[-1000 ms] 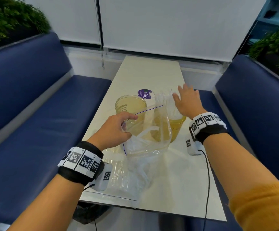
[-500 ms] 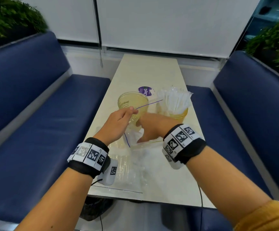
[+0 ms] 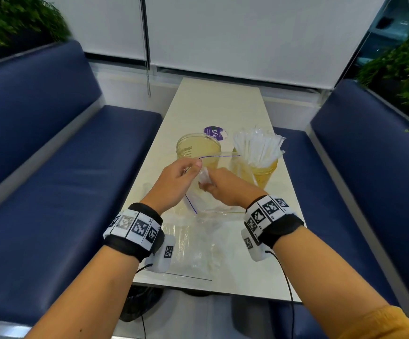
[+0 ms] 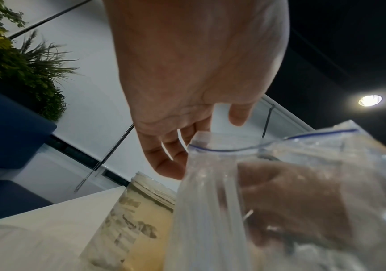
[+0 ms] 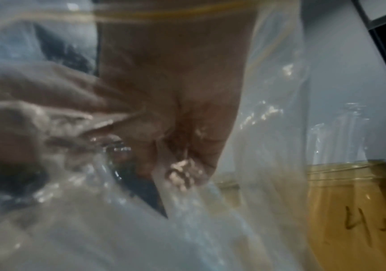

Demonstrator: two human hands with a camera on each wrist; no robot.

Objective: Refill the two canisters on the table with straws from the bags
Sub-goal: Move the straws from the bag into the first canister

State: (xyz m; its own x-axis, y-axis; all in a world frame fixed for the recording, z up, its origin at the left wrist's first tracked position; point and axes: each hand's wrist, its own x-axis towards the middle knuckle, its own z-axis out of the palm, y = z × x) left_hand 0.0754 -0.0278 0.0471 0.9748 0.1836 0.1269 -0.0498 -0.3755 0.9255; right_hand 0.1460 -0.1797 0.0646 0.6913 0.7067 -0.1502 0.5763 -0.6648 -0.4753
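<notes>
Two canisters are seen side by side at mid-table: the right canister [image 3: 262,172] is already packed with wrapped straws [image 3: 257,149] fanning above its rim, while the left canister [image 3: 199,150] is empty, as far as the head view shows. Half the task is thus judged done. A clear zip bag [image 3: 213,192] with a blue seal line is held up just near of the canisters. Its open rim is pinched between thumb and curled fingers of the left hand [image 3: 174,182]. The right hand [image 3: 225,188] is pushed inside the bag, fingers closed around a bunch of straws (seen through the film in the wrist views, blurred; count not readable). A second bag [image 3: 193,253] is lying flat at the near edge of the table [image 3: 223,104]. Left to do: the bunch is to be drawn out and stood in the left canister.
</notes>
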